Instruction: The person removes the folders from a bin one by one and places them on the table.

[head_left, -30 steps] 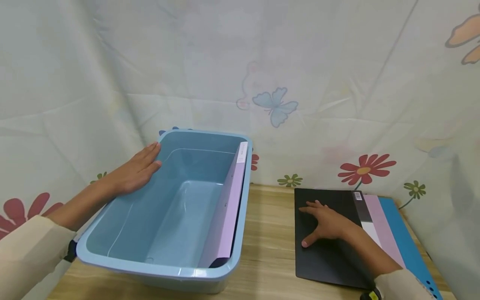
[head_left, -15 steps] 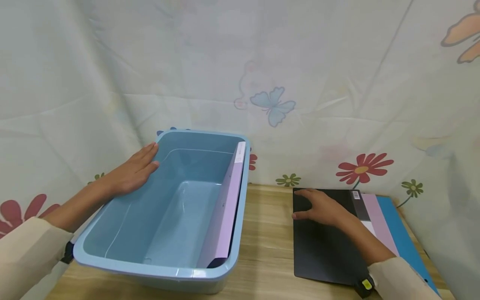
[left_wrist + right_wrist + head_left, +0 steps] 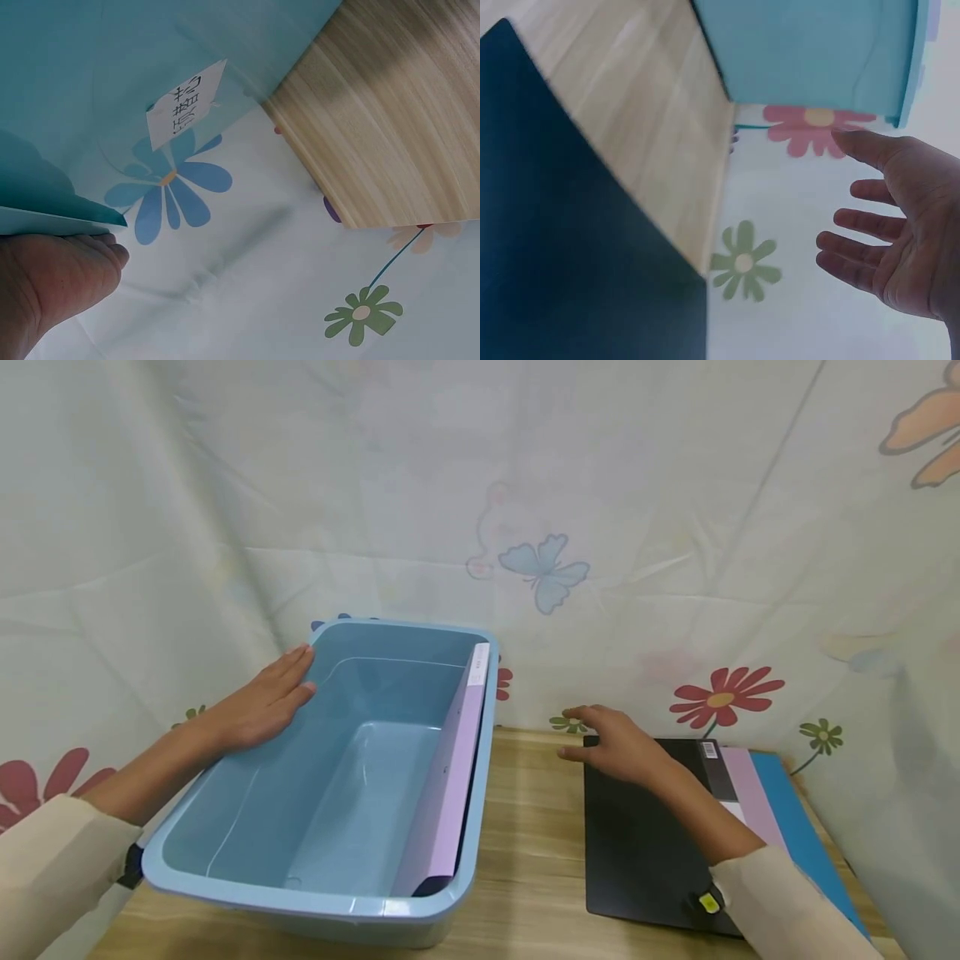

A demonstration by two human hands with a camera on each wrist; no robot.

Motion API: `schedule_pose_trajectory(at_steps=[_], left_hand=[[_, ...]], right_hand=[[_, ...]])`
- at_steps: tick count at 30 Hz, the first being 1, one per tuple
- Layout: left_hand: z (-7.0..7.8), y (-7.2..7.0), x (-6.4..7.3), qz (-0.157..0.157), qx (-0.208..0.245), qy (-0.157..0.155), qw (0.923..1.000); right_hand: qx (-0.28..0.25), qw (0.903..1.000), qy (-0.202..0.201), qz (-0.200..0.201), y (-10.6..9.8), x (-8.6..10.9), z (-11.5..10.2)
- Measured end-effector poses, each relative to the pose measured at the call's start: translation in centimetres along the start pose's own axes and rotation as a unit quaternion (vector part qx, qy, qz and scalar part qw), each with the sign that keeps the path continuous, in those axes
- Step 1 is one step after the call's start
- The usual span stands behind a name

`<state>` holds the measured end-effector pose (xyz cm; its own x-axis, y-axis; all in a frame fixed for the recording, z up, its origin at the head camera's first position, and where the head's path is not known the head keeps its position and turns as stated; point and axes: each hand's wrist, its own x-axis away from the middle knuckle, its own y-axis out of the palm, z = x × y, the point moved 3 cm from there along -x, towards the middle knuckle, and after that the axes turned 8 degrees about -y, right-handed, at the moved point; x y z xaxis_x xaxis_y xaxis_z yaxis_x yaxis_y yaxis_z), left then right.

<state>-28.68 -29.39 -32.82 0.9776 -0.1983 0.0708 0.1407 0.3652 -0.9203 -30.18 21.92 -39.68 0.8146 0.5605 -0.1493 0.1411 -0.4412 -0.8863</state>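
Note:
My left hand (image 3: 258, 706) lies with straight fingers on the left rim of a light blue plastic tub (image 3: 300, 900). Inside the tub, a lilac file folder (image 3: 456, 777) leans on edge against the right wall, its white label at the far end. My right hand (image 3: 618, 743) hovers over the far left corner of a black file folder (image 3: 637, 852), thumb and fingers spread and holding nothing. In the right wrist view that hand (image 3: 907, 232) is seen palm-on, apart from the black folder (image 3: 577, 240).
Under the black folder, another lilac folder (image 3: 757, 802) and a blue folder (image 3: 802, 827) stick out to the right. Everything stands on a wooden table (image 3: 536, 852). Behind it hangs a white curtain (image 3: 420, 510) with printed flowers. A white label (image 3: 186, 105) is on the tub.
My right hand has lifted off the black folder and moved away and left, towards the tub. The left hand stays on the rim, and the folders have not moved.

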Motion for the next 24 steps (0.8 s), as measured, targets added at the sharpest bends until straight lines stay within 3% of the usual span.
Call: schedule_pose_trajectory(at_steps=[8, 24], left_hand=[[-0.1, -0.1, 0.1, 0.000, 0.002, -0.001, 1.0000], [0.0, 0.1, 0.0, -0.004, -0.007, 0.002, 1.0000]], right_hand=[[-0.013, 0.9990, -0.029, 0.032, -2.1, -2.3, -3.1], [-0.068, 0.9952, -0.022, 0.066, -3.8, -5.3, -7.0]])
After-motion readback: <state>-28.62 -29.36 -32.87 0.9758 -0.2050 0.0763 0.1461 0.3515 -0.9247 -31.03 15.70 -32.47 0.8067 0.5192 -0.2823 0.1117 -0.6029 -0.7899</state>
